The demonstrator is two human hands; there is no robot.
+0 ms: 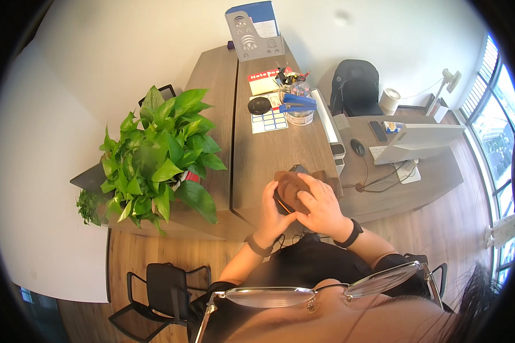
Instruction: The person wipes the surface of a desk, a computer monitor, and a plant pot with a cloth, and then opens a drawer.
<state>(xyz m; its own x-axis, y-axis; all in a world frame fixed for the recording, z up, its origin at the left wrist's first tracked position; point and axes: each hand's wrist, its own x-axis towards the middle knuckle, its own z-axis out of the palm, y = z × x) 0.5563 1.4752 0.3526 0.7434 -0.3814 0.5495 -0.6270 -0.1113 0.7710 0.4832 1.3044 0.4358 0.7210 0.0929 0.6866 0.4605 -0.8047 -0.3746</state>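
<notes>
A crumpled brown cloth (291, 188) lies over a black object (282, 205) at the near end of the desk's upper top. The object shows a thin orange line along its near edge; the cloth and hands hide most of it, so its kind cannot be told. My left hand (273, 214) curls around the object's left side, fingertips at the cloth's edge. My right hand (324, 206) grips the cloth from the right, its fingers bent over it. Both thumbs come close together at the near side.
A leafy potted plant (163, 158) stands left. Beyond my hands are a blue stapler (298, 103) on a clear round container (300, 116), a black round lid-like disc (259, 105), label sheets (269, 122) and a grey file holder (259, 45). A monitor (420, 141) occupies the lower desk.
</notes>
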